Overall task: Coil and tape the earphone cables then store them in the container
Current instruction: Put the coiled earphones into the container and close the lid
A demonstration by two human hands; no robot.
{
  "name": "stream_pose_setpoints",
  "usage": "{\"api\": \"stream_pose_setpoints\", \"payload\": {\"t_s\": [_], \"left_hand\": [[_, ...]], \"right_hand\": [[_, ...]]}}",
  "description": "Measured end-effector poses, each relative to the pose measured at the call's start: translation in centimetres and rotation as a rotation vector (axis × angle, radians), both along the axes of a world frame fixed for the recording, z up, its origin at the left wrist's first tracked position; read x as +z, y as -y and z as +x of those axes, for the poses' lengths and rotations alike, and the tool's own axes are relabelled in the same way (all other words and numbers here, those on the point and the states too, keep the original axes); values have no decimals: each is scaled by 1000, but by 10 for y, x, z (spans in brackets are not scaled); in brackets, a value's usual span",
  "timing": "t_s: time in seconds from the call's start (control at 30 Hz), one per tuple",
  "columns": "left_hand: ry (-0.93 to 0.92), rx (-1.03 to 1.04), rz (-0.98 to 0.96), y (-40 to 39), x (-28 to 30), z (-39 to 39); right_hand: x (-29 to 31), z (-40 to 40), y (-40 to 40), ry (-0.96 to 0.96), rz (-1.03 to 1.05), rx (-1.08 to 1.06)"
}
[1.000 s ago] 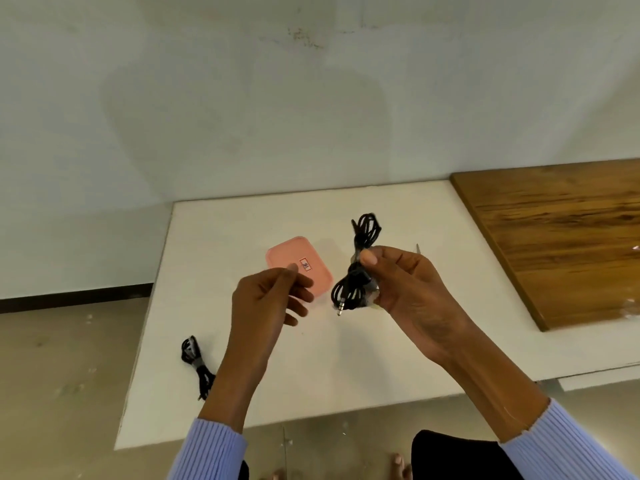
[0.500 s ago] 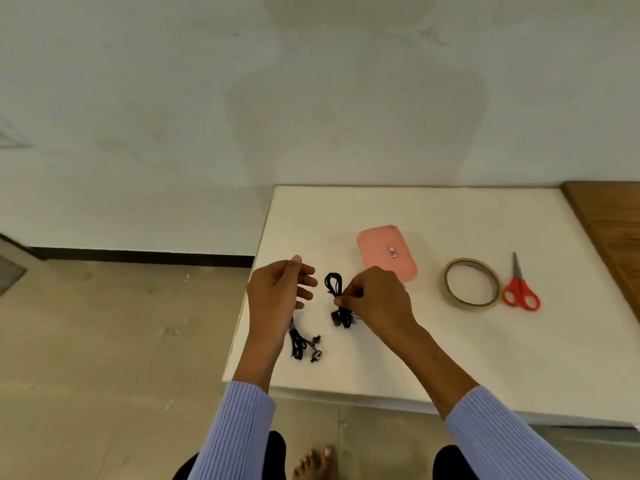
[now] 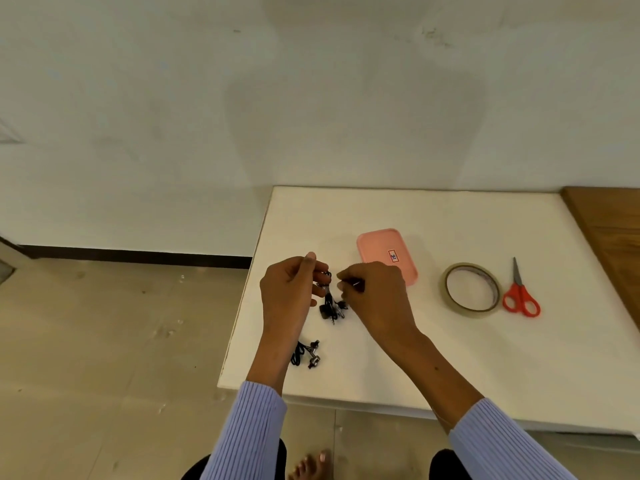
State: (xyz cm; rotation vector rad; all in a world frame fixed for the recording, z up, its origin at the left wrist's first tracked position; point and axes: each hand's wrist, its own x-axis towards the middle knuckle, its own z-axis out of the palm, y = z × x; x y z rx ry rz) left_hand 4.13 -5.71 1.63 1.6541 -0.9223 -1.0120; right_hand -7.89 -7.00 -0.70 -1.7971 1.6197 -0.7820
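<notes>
your left hand and right hand both pinch the earphone bundle, which hangs long-axis 12 to 6 between them; the container lies at 1 o'clock, nearer your right.

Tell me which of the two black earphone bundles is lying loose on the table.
The earphone bundle near the table's front left corner, beside the left forearm, lies untouched. The other bundle hangs above the table, held between the left hand and right hand.
</notes>
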Motion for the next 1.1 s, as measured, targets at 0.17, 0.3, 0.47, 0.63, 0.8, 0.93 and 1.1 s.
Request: {"api": "stream_pose_setpoints", "payload": {"t_s": [0.17, 0.3, 0.47, 0.63, 0.8, 0.93, 1.1], "left_hand": [[33, -78, -2, 3, -3, -15], [48, -138, 29, 3, -5, -30], [-172, -231, 235, -3, -10, -51], [-327, -326, 375, -12, -13, -64], [-369, -310, 420, -11, -17, -63], [-360, -296, 444, -8, -17, -63], [-238, -326, 402, -10, -12, -68]], "right_hand": [[5, -28, 5, -109, -194, -68], [-8, -42, 9, -357, -116, 66], [-18, -63, -12, -502, -40, 107], [-33, -68, -46, -660, -196, 100], [-42, -68, -53, -750, -307, 109], [-33, -65, -53, -647, -197, 91], [-11, -71, -54, -450, -232, -6]]}}
